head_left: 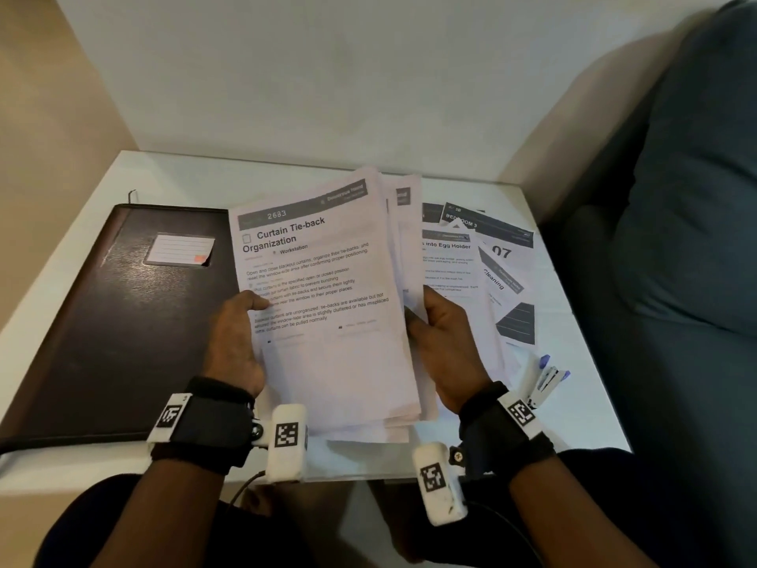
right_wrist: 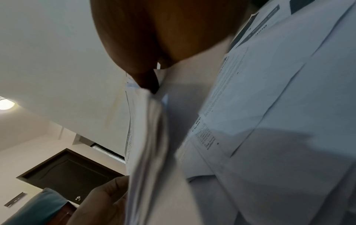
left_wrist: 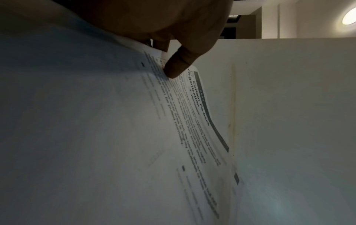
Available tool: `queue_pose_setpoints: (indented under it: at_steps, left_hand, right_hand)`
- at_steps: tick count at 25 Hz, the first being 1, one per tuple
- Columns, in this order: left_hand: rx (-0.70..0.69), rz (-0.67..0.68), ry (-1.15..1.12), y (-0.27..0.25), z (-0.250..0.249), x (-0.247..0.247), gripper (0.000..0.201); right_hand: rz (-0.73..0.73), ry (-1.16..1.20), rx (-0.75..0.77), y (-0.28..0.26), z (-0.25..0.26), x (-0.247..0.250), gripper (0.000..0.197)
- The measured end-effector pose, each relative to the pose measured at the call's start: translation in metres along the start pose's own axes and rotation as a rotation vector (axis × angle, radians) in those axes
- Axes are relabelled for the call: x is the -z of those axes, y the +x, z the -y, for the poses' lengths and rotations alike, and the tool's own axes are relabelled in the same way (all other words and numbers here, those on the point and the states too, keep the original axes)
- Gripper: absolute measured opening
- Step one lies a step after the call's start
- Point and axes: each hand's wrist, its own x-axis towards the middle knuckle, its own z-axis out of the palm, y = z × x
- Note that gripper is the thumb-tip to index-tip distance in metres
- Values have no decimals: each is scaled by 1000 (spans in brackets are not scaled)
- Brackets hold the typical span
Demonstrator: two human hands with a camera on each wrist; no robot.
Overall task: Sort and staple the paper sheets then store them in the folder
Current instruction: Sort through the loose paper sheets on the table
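Observation:
I hold a thick stack of printed sheets tilted up over the white table; its top page reads "Curtain Tie-back Organization". My left hand grips the stack's left edge, thumb pressed on the top page. My right hand grips the right edge, thumb in front and fingers behind. A black folder lies shut on the table to the left. Loose sheets are fanned out on the table at the right. A white and blue stapler lies near my right wrist.
A dark teal cushion of a sofa stands right of the table. White walls close in the table's back and left sides. The folder carries a label pocket on its cover.

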Motion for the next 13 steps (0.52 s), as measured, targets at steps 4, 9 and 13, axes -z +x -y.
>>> queue_pose_setpoints:
  at_steps: [4,9,13]
  left_hand:
    - [-101,23,106,-4,-4,-1,35]
    - [-732,141,147,-49,-27,-38,25]
    - [-819,139,311,-58,0,-47,44]
  right_hand:
    - [-11,123,-39,-2,23,-7,27]
    - [-3,86,153,1,46,8,27]
    - [-61,-143,118,3,28,20,46]
